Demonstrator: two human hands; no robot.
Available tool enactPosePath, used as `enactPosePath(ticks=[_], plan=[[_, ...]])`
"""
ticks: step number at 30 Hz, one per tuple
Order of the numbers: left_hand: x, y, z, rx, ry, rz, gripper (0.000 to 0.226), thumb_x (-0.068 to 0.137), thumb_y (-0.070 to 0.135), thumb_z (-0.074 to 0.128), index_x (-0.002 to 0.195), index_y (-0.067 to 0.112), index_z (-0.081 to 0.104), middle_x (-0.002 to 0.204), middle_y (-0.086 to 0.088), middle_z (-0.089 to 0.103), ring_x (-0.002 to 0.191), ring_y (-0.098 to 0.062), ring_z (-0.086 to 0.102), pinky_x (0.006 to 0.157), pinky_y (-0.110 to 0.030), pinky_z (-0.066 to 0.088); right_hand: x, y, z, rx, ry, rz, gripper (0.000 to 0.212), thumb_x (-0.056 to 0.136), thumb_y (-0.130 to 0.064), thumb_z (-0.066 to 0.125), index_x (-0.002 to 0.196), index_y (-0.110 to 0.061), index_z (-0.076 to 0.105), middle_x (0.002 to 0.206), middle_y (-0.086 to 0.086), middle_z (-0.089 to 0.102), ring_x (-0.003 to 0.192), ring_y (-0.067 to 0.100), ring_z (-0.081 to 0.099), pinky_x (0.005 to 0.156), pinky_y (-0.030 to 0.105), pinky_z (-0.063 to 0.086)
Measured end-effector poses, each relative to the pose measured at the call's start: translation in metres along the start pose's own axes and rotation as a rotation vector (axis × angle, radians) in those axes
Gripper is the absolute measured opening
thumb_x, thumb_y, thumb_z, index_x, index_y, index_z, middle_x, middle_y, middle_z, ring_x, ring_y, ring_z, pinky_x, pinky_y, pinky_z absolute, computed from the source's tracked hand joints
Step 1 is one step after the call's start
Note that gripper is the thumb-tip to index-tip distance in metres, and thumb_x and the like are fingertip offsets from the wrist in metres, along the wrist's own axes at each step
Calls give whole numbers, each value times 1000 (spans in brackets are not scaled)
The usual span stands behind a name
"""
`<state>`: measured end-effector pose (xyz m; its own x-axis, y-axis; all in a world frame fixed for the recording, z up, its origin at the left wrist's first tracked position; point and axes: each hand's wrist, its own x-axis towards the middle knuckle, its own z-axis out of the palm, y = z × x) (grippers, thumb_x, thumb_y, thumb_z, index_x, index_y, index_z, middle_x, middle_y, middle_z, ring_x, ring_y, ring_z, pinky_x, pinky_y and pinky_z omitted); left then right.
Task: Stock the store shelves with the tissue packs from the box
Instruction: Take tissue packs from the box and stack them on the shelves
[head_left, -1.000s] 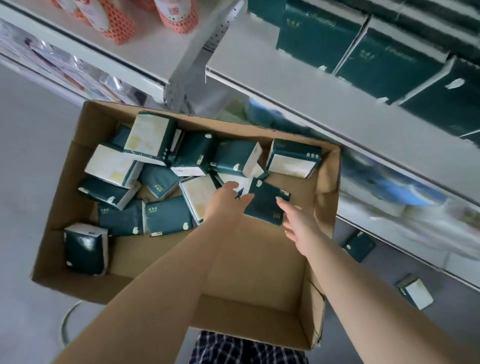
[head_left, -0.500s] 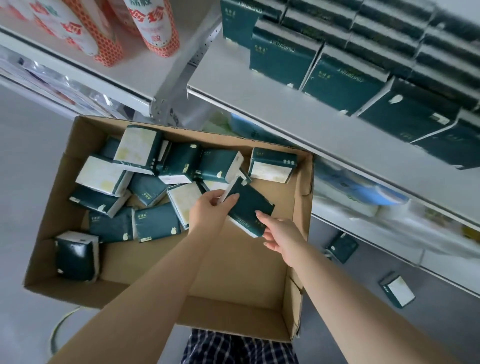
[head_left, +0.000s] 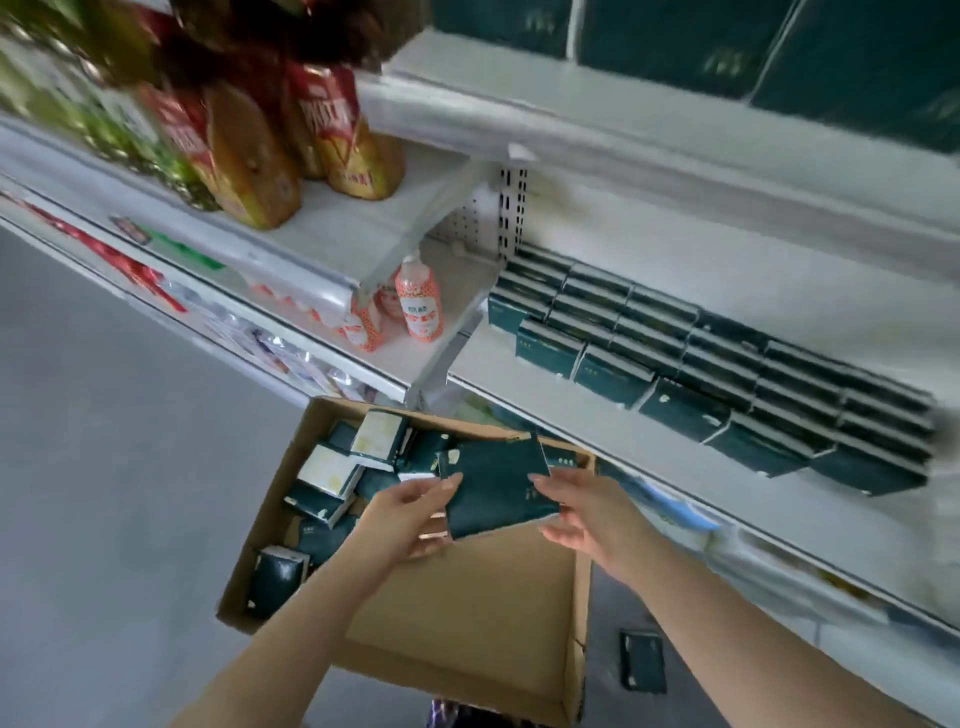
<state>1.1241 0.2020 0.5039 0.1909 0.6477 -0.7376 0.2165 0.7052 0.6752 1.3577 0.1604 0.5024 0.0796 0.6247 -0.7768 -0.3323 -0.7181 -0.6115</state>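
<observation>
A dark green tissue pack (head_left: 496, 486) is held above the open cardboard box (head_left: 467, 613), tilted. My left hand (head_left: 405, 512) grips its left edge and my right hand (head_left: 582, 506) touches its right edge, fingers spread. Several more green and white packs (head_left: 332, 473) lie loose in the far left part of the box. On the white shelf (head_left: 597, 441) to the right, rows of the same green packs (head_left: 701, 374) stand lined up, with bare shelf in front of them.
Orange-patterned bottles (head_left: 418, 306) stand on the neighbouring shelf section, with red and gold bags (head_left: 291, 135) on the shelf above. One green pack (head_left: 643, 660) lies on the grey floor right of the box. More green packs fill the top shelf (head_left: 675, 31).
Both hands have lifted the pack out of the box. My view has tipped upward, bringing the shelves into sight. The right hand has closed in on the pack's right edge.
</observation>
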Motion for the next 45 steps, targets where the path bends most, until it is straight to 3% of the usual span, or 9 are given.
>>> enactPosePath(ticks=[3,7,12,20,26,29,34,39,45], plan=[[-44,54,5,46,-98,85,65,67,49,81,117,11,69,107,-12,77,99,-28,73,81,-33,57,-57,-52,-4,-37,-67,-93,45,77,-21,80,118,-10,66,114,10,72,111,28,65,87,39,56],[-95,129,10,165,-192,238,48,80,34,85,119,10,70,107,-12,77,106,-29,72,96,-43,57,-125,-109,-10,-45,-137,-240,53,68,-32,84,114,-9,69,104,12,75,95,22,71,90,41,57],[-150,225,4,288,-187,480,60,69,45,82,119,16,68,100,-3,79,92,-20,76,70,-24,60,-201,-172,3,-49,-139,-442,28,65,-36,84,89,-22,78,95,8,75,85,19,70,90,43,57],[-193,306,-2,347,-255,667,59,69,43,88,118,15,68,102,-6,78,92,-27,76,86,-45,62,-271,-242,29,-188,28,-626,26,87,-23,74,109,-10,69,103,10,76,97,25,72,88,38,60],[-190,358,-7,332,-293,785,65,60,52,90,115,22,72,108,-4,77,99,-24,75,88,-44,60,-282,-273,41,-241,97,-696,31,86,-25,77,113,-14,68,106,2,76,101,20,72,90,39,59],[-183,390,1,342,-310,851,36,73,42,89,105,34,76,107,2,78,98,-19,75,84,-37,61,-281,-295,39,-316,202,-709,36,81,-30,82,110,-14,68,103,2,76,95,17,72,91,41,58],[-169,437,29,384,-321,935,28,85,24,80,111,28,72,105,5,78,95,-14,75,80,-32,62,-281,-340,28,-407,269,-771,33,82,-32,81,108,-19,66,99,1,74,78,4,70,72,23,58],[-159,479,63,493,-267,1054,23,83,29,83,101,36,72,97,15,78,88,-4,74,67,-17,57,-281,-393,-3,-485,325,-825,33,83,-31,80,111,-19,67,100,-1,74,92,15,72,80,28,59],[-122,525,115,494,-160,968,21,83,24,83,93,37,69,100,8,77,86,-6,74,78,-28,62,-256,-446,-37,-596,411,-863,19,84,-28,79,97,-16,71,100,4,74,92,16,72,86,31,60]])
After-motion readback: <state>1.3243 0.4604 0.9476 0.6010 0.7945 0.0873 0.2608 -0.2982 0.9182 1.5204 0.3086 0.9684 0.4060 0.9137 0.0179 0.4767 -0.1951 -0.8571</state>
